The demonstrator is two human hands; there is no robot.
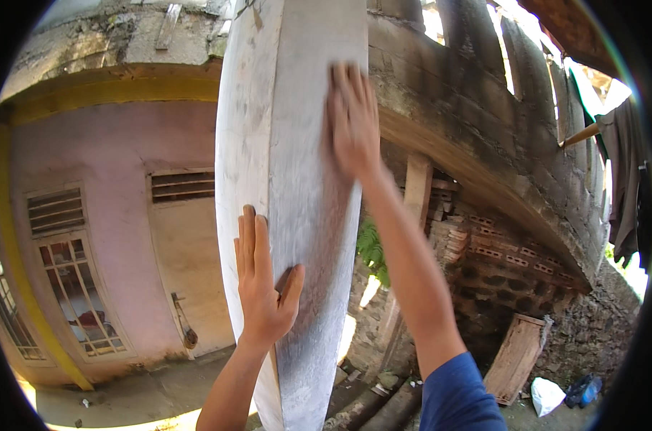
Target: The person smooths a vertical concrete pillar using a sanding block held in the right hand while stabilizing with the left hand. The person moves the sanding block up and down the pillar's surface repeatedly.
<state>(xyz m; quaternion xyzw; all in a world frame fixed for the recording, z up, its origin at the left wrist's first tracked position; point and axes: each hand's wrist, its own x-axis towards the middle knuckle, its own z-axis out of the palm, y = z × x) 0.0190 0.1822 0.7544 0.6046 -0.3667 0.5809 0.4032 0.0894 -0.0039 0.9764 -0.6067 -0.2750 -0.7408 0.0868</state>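
A tall pillar-like piece (308, 172) fills the middle of the view, whitish grey, with a ridge running down its length between two faces. Its right face has a wet-looking or darker grey patch low down. My left hand (265, 291) rests flat across the ridge at mid-height, fingers stretched upward and thumb spread to the right. Higher up, my right hand (355, 118) lies against the right edge of that face, fingers extended and slightly blurred. Whether anything thin sits under the right palm is hidden.
To the left stands a pink wall (117, 144) with a pale door (189, 266) and barred window (78, 287). A sloping concrete stair (484, 158) crosses the right. Below it are stacked bricks (513, 255), a wooden box (516, 352) and a white bag (547, 396). Dark clothing (623, 179) hangs at far right.
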